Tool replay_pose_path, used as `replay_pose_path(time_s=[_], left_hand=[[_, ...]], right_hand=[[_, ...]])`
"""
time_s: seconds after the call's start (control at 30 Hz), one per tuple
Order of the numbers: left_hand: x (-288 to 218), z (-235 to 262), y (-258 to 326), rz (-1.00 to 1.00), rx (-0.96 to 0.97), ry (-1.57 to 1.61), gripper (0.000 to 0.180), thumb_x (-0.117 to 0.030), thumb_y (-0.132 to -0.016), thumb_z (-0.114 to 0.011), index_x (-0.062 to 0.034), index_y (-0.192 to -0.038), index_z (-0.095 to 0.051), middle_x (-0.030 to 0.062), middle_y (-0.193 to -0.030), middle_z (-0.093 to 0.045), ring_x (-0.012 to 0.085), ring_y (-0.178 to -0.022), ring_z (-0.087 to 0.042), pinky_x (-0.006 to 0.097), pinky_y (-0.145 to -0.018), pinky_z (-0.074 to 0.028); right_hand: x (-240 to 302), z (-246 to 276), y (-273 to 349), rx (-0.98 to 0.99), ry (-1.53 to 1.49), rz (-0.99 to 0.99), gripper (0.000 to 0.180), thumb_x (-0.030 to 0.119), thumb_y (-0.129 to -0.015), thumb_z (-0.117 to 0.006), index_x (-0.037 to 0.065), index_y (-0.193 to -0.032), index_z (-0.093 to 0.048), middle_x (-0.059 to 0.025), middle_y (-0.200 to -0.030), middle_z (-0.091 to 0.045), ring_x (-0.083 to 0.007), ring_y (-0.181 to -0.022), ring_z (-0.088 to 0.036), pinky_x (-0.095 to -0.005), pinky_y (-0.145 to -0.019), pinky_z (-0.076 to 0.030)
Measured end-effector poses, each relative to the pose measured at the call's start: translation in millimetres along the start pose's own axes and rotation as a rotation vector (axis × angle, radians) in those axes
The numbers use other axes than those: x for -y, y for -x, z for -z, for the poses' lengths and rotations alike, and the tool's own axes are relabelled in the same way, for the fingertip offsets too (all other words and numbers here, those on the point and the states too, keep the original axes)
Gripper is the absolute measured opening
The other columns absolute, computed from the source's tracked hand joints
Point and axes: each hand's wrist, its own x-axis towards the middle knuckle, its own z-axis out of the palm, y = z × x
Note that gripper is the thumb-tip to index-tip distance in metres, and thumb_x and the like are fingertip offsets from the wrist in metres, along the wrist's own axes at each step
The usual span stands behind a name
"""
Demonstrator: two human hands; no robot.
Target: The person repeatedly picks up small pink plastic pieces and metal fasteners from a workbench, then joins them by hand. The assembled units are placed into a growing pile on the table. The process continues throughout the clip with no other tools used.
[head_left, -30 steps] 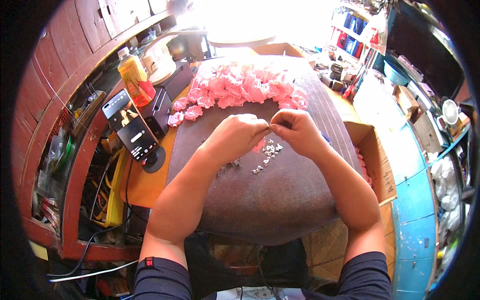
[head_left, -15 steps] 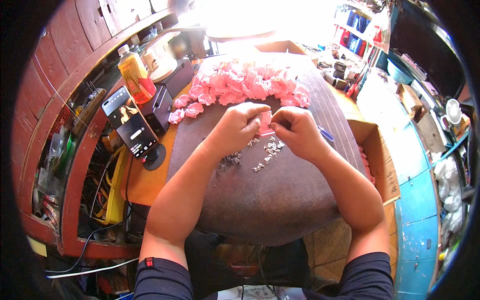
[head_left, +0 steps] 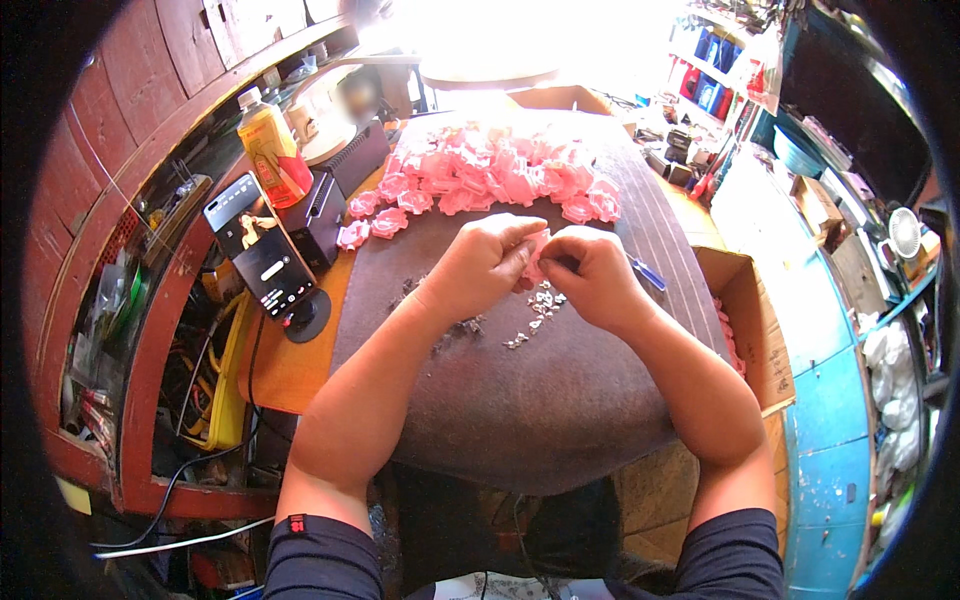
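Over the middle of a dark brown covered table [head_left: 530, 420], my left hand [head_left: 485, 264] is closed on a small pink plastic part [head_left: 538, 252], gripped between thumb and fingers. My right hand [head_left: 600, 272] meets it from the other side, its thumb and forefinger pinched at the part's edge; whatever those fingertips hold is too small to make out. Just below the hands lie several small silvery metal pieces [head_left: 543, 310]. Dark scraps [head_left: 468, 326] are scattered by my left wrist. Beyond the hands is a large heap of similar pink parts [head_left: 480, 170].
A blue-handled tool [head_left: 650, 274] lies right of my right hand. To the left stand a phone [head_left: 262, 245] on a stand, a drink bottle [head_left: 272, 150] and a black box [head_left: 322, 215]. An open cardboard box [head_left: 765, 335] with pink parts sits at the table's right side.
The pink part has turned and shows less of its flat face between my hands. Both hands have shifted slightly nearer to me and remain together.
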Motion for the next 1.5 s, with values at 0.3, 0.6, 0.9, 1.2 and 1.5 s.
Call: replay_pose_path(time_s=[0.3, 0.6, 0.9, 1.2, 1.5], left_hand=[[-5, 0, 0, -0.002, -0.041, 0.027, 0.030, -0.009, -0.100, -0.056, 0.0058, -0.126, -0.060, 0.0055, -0.088, -0.065, 0.0089, -0.072, -0.060, 0.026, -0.063, -0.053], [3, 9, -3, 0.077, -0.045, 0.114, 0.031, -0.007, -0.101, -0.054, 0.0043, -0.129, -0.058, 0.0071, -0.093, -0.068, 0.0093, -0.073, -0.062, 0.027, -0.064, -0.055], [-5, 3, -2, -0.104, -0.093, 0.189, 0.040, 0.001, -0.090, -0.063, 0.0005, -0.129, -0.054, 0.0108, -0.110, -0.065, 0.0150, -0.090, -0.067, 0.028, -0.075, -0.056], [11, 2, -4, -0.352, -0.193, -0.297, 0.036, -0.003, -0.088, -0.068, 0.0003, -0.122, -0.057, 0.0148, -0.114, -0.062, 0.0215, -0.100, -0.067, 0.032, -0.081, -0.058], [1, 4, -2, -0.347, -0.164, -0.244, 0.036, -0.005, -0.089, -0.069, -0.0009, -0.122, -0.057, 0.0161, -0.112, -0.062, 0.0234, -0.101, -0.067, 0.033, -0.081, -0.057]], right_hand=[[3, -3, 2, -0.098, 0.168, 0.049, 0.009, 0.013, -0.085, -0.068, 0.005, -0.086, -0.068, -0.0155, -0.080, -0.063, -0.0354, -0.077, -0.063, -0.0419, -0.071, -0.050], [15, 6, 0, 0.013, 0.250, 0.265, 0.014, 0.007, -0.082, -0.069, 0.009, -0.095, -0.071, -0.0126, -0.082, -0.063, -0.0344, -0.073, -0.064, -0.0418, -0.065, -0.052], [1, 3, -5, -0.027, -0.488, -0.234, 0.012, 0.009, -0.090, -0.067, 0.004, -0.099, -0.062, -0.0013, -0.078, -0.059, -0.0069, -0.066, -0.053, -0.0248, -0.057, -0.042], [-10, 3, -6, 0.037, -0.667, -0.258, 0.015, 0.010, -0.091, -0.070, 0.003, -0.102, -0.063, 0.0043, -0.078, -0.058, -0.0018, -0.063, -0.048, -0.0203, -0.054, -0.038], [-5, 12, -7, 0.143, -0.942, -0.430, 0.020, 0.017, -0.087, -0.077, 0.004, -0.099, -0.069, 0.0028, -0.075, -0.062, -0.0024, -0.056, -0.048, -0.0197, -0.048, -0.032]])
